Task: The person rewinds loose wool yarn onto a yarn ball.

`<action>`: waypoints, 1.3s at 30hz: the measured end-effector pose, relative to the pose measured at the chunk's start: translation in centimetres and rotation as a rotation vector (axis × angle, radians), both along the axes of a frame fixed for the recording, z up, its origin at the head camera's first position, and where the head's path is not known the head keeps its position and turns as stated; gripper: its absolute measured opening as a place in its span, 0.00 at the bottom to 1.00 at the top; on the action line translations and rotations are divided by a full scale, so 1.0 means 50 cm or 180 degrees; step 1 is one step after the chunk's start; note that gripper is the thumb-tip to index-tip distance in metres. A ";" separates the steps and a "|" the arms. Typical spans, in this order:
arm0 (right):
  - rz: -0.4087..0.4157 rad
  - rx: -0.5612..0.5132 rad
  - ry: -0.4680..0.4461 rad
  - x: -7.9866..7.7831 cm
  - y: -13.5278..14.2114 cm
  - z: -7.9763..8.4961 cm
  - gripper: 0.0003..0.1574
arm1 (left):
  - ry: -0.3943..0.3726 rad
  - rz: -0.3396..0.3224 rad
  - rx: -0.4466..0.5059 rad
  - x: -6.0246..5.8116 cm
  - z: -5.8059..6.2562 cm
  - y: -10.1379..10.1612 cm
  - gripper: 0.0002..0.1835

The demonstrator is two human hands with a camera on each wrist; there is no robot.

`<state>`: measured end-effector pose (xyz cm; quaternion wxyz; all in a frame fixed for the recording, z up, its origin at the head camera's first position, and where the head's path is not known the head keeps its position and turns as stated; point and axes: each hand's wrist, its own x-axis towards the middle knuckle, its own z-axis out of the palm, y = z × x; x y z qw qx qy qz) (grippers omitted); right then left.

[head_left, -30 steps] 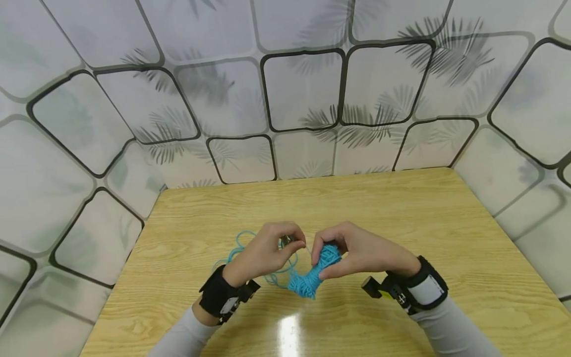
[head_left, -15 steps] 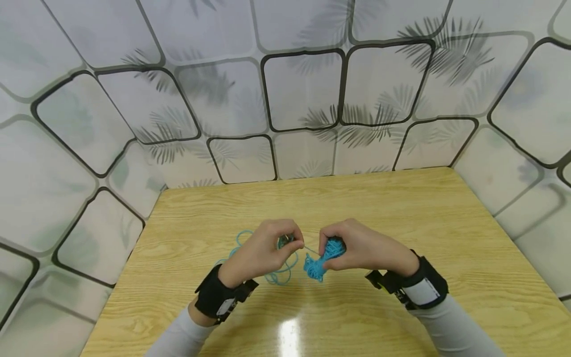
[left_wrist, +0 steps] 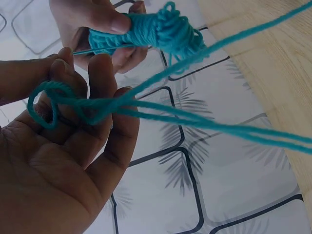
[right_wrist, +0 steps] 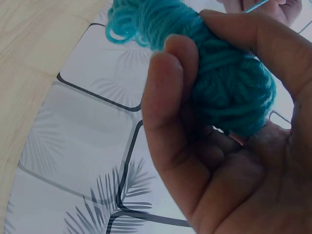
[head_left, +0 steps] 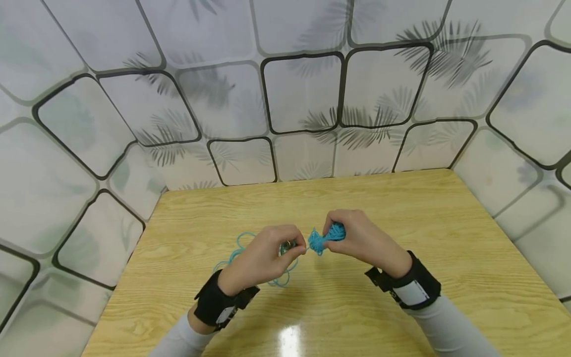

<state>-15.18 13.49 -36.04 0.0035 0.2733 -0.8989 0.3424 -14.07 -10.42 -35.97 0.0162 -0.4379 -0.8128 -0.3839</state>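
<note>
A person's right-hand grip pinches a blue yarn bundle by its narrow middle, both ends jutting out. Just beside it, the left-hand grip pinches a blue strand.

Yarn bundle in right fingers, left fingers to its left, loose yarn on table, backdrop behind.

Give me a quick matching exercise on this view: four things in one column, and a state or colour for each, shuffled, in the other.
Things:
1. Left hand
2. Right hand
3. Table
4. Wristbands

States or colours:
A. Mostly black
B. Grips the yarn bundle
C. Yellowish wood grain
D. Pinches a yarn strand

Right pairs: 1-D, 2-B, 3-C, 4-A
</note>
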 end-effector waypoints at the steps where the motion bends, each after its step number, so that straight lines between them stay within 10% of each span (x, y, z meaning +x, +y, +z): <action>1: -0.0049 0.0001 0.0014 -0.001 0.000 -0.001 0.12 | 0.0003 -0.0007 -0.0006 0.001 0.001 0.000 0.04; 23: -0.0583 -0.0821 0.0105 -0.023 0.009 -0.009 0.08 | -0.0050 -0.0178 0.0013 0.011 -0.007 0.018 0.05; 39: 0.0276 -0.2337 -0.0956 -0.014 0.004 0.013 0.11 | -0.0579 -0.0153 0.0247 -0.005 -0.046 0.030 0.05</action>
